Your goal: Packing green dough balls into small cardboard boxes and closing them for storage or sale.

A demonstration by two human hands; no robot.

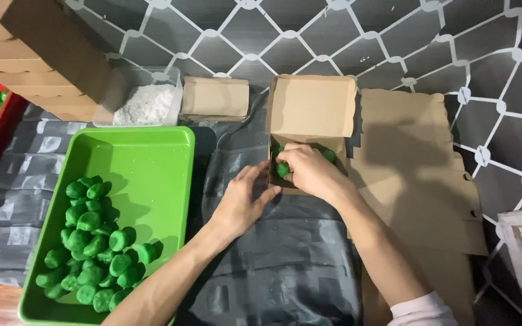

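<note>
Green ball [283, 169] inside right grip [309, 171]

Open dark sheeting [285, 259] lies between the green tray [152, 151] and the small cardboard box [309, 121], giving a free lane for passage. The box's raised lid blocks approach from behind. Flat cardboard sheets [418, 181] crowd the right side; a tub of white powder [146, 99] and a folded carton [214, 98] close the far edge.

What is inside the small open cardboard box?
Green balls lie in the cardboard box; the right hand holds one. The hands cover the rest, so their number cannot be told.
</note>
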